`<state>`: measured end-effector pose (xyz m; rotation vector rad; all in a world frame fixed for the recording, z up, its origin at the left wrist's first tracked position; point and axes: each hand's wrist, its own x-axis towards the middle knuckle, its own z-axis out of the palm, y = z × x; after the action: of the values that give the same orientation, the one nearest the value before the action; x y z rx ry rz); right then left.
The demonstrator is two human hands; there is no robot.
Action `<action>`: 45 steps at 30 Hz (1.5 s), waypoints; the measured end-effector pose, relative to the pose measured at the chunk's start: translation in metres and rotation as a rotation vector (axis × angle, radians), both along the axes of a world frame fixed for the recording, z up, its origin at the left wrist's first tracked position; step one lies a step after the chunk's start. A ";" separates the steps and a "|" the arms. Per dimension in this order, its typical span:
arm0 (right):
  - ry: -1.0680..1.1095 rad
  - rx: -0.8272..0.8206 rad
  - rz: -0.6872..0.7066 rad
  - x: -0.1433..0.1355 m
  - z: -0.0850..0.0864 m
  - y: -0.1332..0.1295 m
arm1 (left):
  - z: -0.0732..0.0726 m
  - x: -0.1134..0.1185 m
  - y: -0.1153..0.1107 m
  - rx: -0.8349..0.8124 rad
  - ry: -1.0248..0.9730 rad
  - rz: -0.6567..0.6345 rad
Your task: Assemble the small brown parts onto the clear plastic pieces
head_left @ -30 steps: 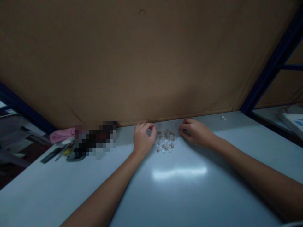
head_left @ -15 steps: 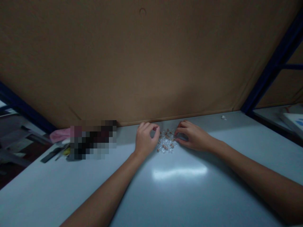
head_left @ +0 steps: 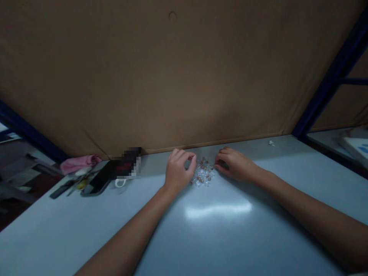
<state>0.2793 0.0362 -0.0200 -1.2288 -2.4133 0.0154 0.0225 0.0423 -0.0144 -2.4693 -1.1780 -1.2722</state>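
A small loose pile of clear and brownish pieces [head_left: 204,174] lies on the pale tabletop [head_left: 218,241], between my two hands. My left hand [head_left: 181,166] is at the pile's left edge, its thumb and index finger curled together in a pinch; whatever is between the tips is too small to make out. On the other side, my right hand [head_left: 231,163] rests with its fingers bent and thumb drawn close to them, beside the pile's right edge. What its fingertips hold, if anything, is hidden.
At the left lie a pink cloth [head_left: 79,163], a black phone [head_left: 99,179], a dark flat item [head_left: 61,189] and a white ring-like thing [head_left: 120,183]. A small white scrap [head_left: 271,143] sits at the back right. A brown panel [head_left: 184,84] stands behind.
The fingers of my right hand have drawn closer together. My left hand has shifted slightly to the right, its thumb and index finger now more closed.
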 end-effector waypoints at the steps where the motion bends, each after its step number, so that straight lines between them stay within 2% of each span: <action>1: 0.008 -0.001 -0.012 0.000 0.000 0.000 | 0.000 0.001 -0.001 0.003 0.006 -0.008; 5: 0.084 0.053 -0.046 0.001 0.001 0.000 | 0.001 0.002 -0.005 0.003 0.031 -0.039; 11: 0.209 0.096 -0.018 -0.001 0.002 -0.002 | 0.003 0.003 -0.008 -0.018 0.041 -0.070; 13: 0.342 0.045 -0.007 -0.005 0.003 -0.005 | 0.004 0.005 -0.010 -0.017 0.045 -0.093; 17: 0.655 -0.156 0.047 -0.017 0.005 -0.012 | 0.005 0.009 -0.016 0.009 0.095 -0.173; 19: 0.738 -0.228 0.072 -0.022 0.005 -0.015 | 0.004 0.011 -0.017 0.033 0.128 -0.206; 24: 0.760 -0.242 0.065 -0.025 0.005 -0.019 | 0.002 0.013 -0.015 0.083 0.141 -0.237; 35: 0.869 -0.308 0.085 -0.029 0.008 -0.021 | 0.000 0.012 -0.015 0.061 0.127 -0.228; 42: 0.906 -0.329 0.125 -0.026 0.009 -0.018 | 0.002 0.012 -0.017 0.048 0.077 -0.238; 45: 0.953 -0.337 0.088 -0.019 0.012 -0.013 | 0.000 0.011 -0.015 0.046 0.051 -0.236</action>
<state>0.2598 0.0228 -0.0077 -0.9207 -1.6353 0.8572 0.0338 0.0274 -0.0139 -2.6509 -0.8554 -1.2659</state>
